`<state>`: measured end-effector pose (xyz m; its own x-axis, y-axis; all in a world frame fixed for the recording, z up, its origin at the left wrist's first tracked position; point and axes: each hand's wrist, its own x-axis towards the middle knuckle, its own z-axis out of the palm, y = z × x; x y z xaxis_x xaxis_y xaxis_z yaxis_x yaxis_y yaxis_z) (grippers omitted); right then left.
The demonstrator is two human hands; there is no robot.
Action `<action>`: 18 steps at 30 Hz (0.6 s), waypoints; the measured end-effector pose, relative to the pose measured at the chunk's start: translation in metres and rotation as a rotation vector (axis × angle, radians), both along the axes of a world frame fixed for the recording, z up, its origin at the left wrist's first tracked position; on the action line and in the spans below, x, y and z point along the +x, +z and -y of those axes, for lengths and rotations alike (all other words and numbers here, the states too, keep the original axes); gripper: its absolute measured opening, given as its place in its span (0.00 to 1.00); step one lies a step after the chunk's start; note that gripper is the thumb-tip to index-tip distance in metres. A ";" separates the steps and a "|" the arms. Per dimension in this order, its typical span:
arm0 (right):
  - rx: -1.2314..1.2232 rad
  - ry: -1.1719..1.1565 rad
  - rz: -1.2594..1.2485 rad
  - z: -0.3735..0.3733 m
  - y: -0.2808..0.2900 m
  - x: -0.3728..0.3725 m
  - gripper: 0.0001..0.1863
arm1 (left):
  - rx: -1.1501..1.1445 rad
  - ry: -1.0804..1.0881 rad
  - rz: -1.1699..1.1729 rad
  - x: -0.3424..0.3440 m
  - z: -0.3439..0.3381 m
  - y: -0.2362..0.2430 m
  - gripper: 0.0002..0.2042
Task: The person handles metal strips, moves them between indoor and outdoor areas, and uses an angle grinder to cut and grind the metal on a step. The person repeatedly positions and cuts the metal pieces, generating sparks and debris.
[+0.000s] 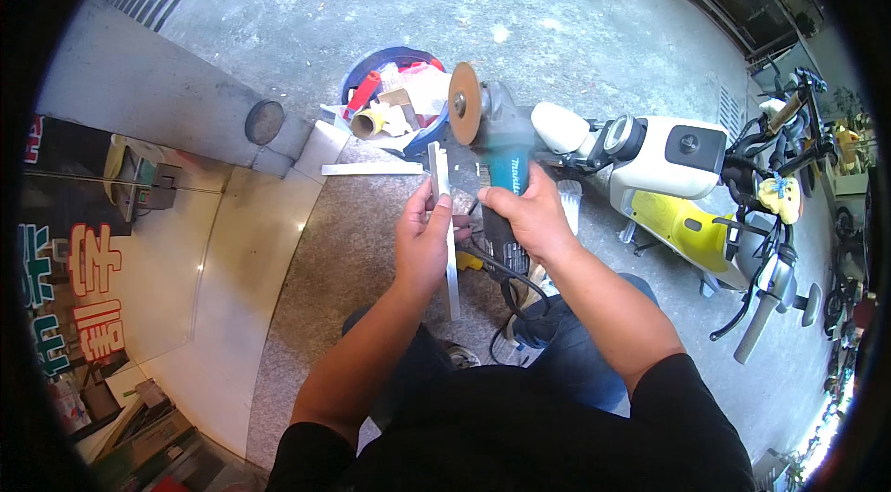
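Note:
My left hand [425,237] is closed around a narrow, pale metal bar [452,274], which stands lengthwise in front of me. In my right hand [534,218] is a teal and black angle grinder [508,172], gripped by its body with the thumb across the near side. Its tan disc [465,104] faces left, a little beyond the far end of the bar and apart from it as far as I can see. From the grinder's rear a black cable [520,280] loops down toward my legs. The fingertips behind the bar are partly hidden.
A blue bin [355,74] full of scraps stands beyond my hands. Another pale strip [371,170] lies left of them. To the right is a white and yellow scooter [673,158]; at left, a grey post [200,84] and a glass panel with coloured lettering.

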<state>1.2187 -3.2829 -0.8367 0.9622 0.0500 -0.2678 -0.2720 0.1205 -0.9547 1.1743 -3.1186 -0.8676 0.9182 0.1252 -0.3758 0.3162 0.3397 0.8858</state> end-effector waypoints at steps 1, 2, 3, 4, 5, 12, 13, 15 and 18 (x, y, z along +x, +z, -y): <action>0.010 0.021 0.021 -0.002 0.000 -0.003 0.19 | -0.011 0.032 0.004 -0.002 0.002 0.004 0.24; 0.023 0.024 0.019 -0.006 -0.001 -0.006 0.19 | -0.018 0.034 0.013 -0.004 0.002 0.007 0.23; 0.037 0.024 0.017 -0.009 -0.002 -0.008 0.18 | -0.025 0.031 0.024 -0.005 0.002 0.009 0.23; 0.050 0.024 0.019 -0.011 -0.004 -0.009 0.18 | -0.040 0.023 0.061 -0.005 0.003 0.010 0.22; 0.010 0.041 0.039 -0.012 -0.006 -0.008 0.20 | -0.026 0.023 0.054 -0.006 0.003 0.011 0.22; 0.043 -0.019 0.027 -0.010 -0.011 -0.004 0.20 | 0.017 0.069 0.032 0.002 0.015 0.021 0.20; 0.091 -0.032 0.018 -0.009 -0.011 -0.005 0.20 | 0.015 0.075 0.003 0.001 0.017 0.023 0.20; 0.101 0.000 0.007 -0.004 -0.009 -0.005 0.18 | -0.026 0.035 0.013 0.002 0.018 0.024 0.20; 0.112 -0.005 -0.023 -0.001 -0.002 -0.006 0.17 | -0.088 0.007 0.038 0.005 0.019 0.022 0.19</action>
<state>1.2122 -3.2815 -0.8383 0.9560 0.0757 -0.2833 -0.2932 0.2274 -0.9286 1.1791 -3.1377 -0.8451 0.9311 0.1000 -0.3508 0.2804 0.4187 0.8637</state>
